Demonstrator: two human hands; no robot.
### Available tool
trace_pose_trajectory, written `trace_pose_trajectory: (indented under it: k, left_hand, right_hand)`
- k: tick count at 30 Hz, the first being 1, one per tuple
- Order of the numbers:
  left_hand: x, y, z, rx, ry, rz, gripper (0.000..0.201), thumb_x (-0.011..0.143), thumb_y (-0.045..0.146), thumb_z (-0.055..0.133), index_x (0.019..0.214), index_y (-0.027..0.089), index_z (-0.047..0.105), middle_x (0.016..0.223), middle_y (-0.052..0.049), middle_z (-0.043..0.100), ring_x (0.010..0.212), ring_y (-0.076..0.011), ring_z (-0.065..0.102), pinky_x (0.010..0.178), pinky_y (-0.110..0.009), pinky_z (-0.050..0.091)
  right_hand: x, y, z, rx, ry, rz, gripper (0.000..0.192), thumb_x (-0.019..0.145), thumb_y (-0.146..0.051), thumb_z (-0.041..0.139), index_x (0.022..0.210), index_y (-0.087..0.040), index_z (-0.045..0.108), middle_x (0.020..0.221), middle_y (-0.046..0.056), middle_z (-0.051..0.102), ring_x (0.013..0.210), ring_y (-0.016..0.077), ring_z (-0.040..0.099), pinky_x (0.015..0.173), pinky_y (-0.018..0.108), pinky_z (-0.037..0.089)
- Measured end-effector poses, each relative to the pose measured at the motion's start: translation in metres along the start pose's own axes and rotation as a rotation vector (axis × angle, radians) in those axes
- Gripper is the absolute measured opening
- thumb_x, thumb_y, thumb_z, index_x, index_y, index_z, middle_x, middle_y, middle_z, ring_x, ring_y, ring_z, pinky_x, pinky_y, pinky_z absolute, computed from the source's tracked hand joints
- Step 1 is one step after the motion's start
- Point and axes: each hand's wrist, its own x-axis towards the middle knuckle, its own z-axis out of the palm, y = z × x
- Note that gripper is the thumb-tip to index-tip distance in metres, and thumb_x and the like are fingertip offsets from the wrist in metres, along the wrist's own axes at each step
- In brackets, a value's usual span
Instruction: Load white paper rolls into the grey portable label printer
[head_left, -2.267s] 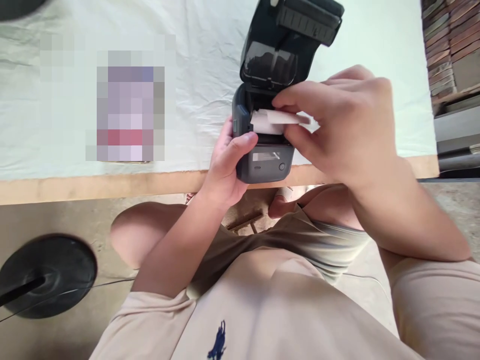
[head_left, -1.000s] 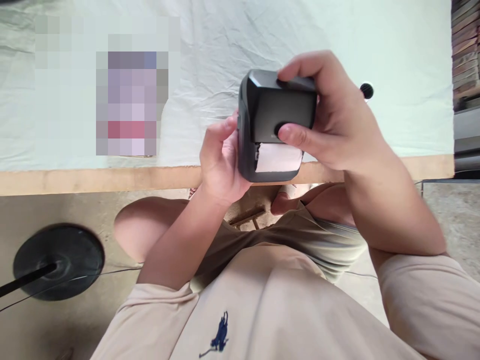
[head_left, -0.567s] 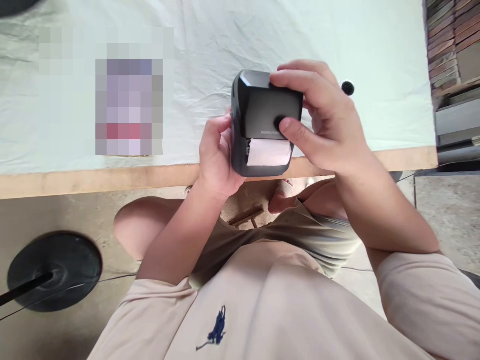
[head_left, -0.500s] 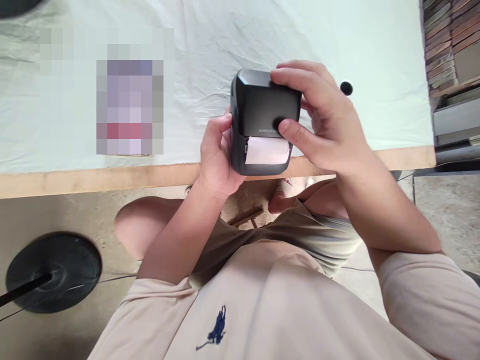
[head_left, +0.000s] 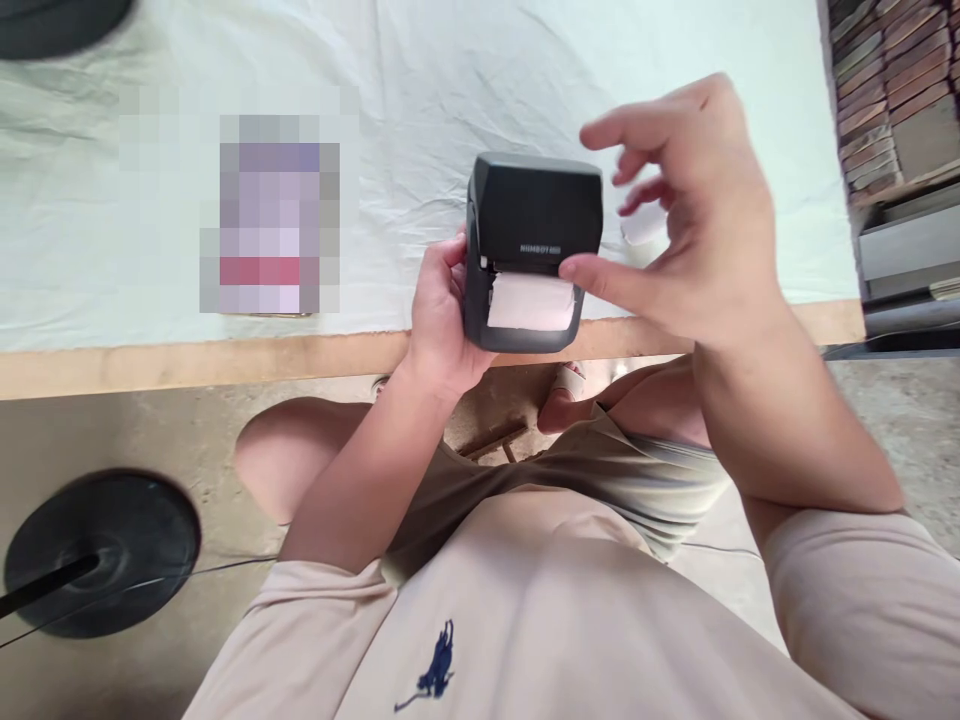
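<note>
A black label printer with pale lettering on its lid is held above the table's front edge. White label paper sticks out of its front slot. The lid appears slightly raised, with a narrow gap along its lower edge. My left hand grips the printer's left side from below, its underside fingers hidden. To the right, my right hand is open with fingers spread. Its thumb tip is at the lid's lower right corner, while the other fingers are off the printer. A white object lies behind those fingers, partly hidden.
A pale cloth covers the table, whose wooden edge runs across in front of me. A blurred-out item lies at left. On the floor stands a round black base with a pole. Stacked items fill the far right.
My right hand's fingers have come off the printer's top and spread to the right. The lid has lifted slightly at its lower edge. My left hand keeps its hold.
</note>
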Motion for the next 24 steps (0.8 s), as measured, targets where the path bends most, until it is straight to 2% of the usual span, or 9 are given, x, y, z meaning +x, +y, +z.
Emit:
trace_pose_trajectory:
  k: [1, 3, 4, 6, 9, 11, 15, 20, 24]
  left_hand:
    - [-0.001, 0.000, -0.001, -0.020, -0.032, 0.013, 0.033, 0.108, 0.045, 0.050, 0.085, 0.026, 0.064, 0.094, -0.006, 0.078, 0.153, -0.0343, 0.060, 0.123, -0.045, 0.054]
    - [-0.002, 0.001, -0.003, -0.053, -0.113, 0.040, 0.032, 0.108, 0.044, 0.050, 0.085, 0.025, 0.062, 0.098, -0.006, 0.078, 0.154, -0.0336, 0.059, 0.125, -0.046, 0.053]
    - [-0.003, 0.001, -0.004, -0.059, -0.151, 0.046, 0.032, 0.108, 0.046, 0.052, 0.086, 0.025, 0.063, 0.102, -0.007, 0.079, 0.155, -0.0341, 0.059, 0.126, -0.047, 0.053]
    - [-0.003, 0.001, -0.006, -0.044, -0.198, 0.048, 0.035, 0.105, 0.054, 0.054, 0.092, 0.025, 0.066, 0.110, -0.008, 0.080, 0.157, -0.0358, 0.058, 0.124, -0.049, 0.055]
    - [-0.004, 0.001, -0.006, -0.022, -0.194, 0.064, 0.037, 0.104, 0.058, 0.053, 0.099, 0.025, 0.068, 0.116, -0.008, 0.081, 0.157, -0.0359, 0.058, 0.120, -0.047, 0.058]
    - [-0.006, 0.001, -0.005, -0.038, -0.187, 0.055, 0.034, 0.106, 0.054, 0.050, 0.099, 0.025, 0.066, 0.117, -0.008, 0.081, 0.156, -0.0353, 0.059, 0.120, -0.048, 0.058]
    - [-0.011, 0.001, -0.003, -0.030, -0.191, 0.017, 0.031, 0.108, 0.051, 0.047, 0.097, 0.026, 0.063, 0.115, -0.008, 0.080, 0.154, -0.0363, 0.060, 0.120, -0.052, 0.058]
    - [-0.013, 0.003, -0.001, 0.026, -0.181, 0.012, 0.030, 0.101, 0.059, 0.061, 0.100, 0.029, 0.067, 0.113, -0.006, 0.081, 0.155, -0.0385, 0.056, 0.121, -0.049, 0.055]
    - [-0.010, 0.002, -0.003, 0.016, -0.184, 0.028, 0.035, 0.104, 0.060, 0.051, 0.100, 0.028, 0.065, 0.112, -0.008, 0.080, 0.155, -0.0381, 0.057, 0.118, -0.050, 0.058]
  right_hand:
    - [0.003, -0.006, 0.001, -0.012, 0.074, 0.008, 0.044, 0.085, -0.046, 0.091, 0.125, -0.033, 0.078, 0.094, 0.001, 0.066, 0.085, 0.0211, 0.067, 0.072, 0.039, 0.057]
    - [0.010, -0.019, 0.005, 0.025, 0.199, 0.059, 0.017, 0.100, -0.042, 0.078, 0.112, -0.030, 0.075, 0.093, -0.003, 0.064, 0.064, 0.0096, 0.057, 0.062, 0.034, 0.046]
    - [0.013, -0.025, 0.006, 0.058, 0.238, 0.083, 0.010, 0.106, -0.039, 0.072, 0.107, -0.029, 0.071, 0.100, -0.004, 0.066, 0.064, 0.0072, 0.060, 0.059, 0.032, 0.044]
    - [0.018, -0.033, 0.008, 0.098, 0.246, 0.113, 0.010, 0.109, -0.035, 0.066, 0.102, -0.027, 0.066, 0.113, -0.003, 0.068, 0.084, 0.0102, 0.076, 0.056, 0.029, 0.045]
    - [0.023, -0.032, 0.006, 0.040, 0.087, 0.127, 0.005, 0.103, -0.028, 0.066, 0.098, -0.028, 0.065, 0.107, -0.001, 0.075, 0.105, 0.0192, 0.079, 0.058, 0.031, 0.049]
    - [0.025, -0.023, 0.002, -0.055, -0.076, 0.101, 0.001, 0.097, -0.029, 0.068, 0.097, -0.028, 0.069, 0.106, -0.002, 0.081, 0.095, 0.0219, 0.078, 0.062, 0.036, 0.053]
    - [0.030, 0.005, -0.003, -0.223, -0.333, 0.017, 0.027, 0.081, -0.041, 0.084, 0.107, -0.041, 0.074, 0.088, -0.005, 0.079, 0.069, 0.0248, 0.066, 0.065, 0.045, 0.057]
    - [0.042, 0.014, 0.002, -0.270, -0.412, 0.014, 0.035, 0.075, -0.047, 0.090, 0.104, -0.046, 0.071, 0.073, 0.000, 0.065, 0.079, 0.0298, 0.067, 0.065, 0.042, 0.059]
    - [0.041, -0.016, -0.007, -0.242, -0.371, 0.113, 0.041, 0.074, -0.039, 0.089, 0.110, -0.045, 0.072, 0.093, -0.006, 0.080, 0.072, 0.0258, 0.067, 0.071, 0.048, 0.062]
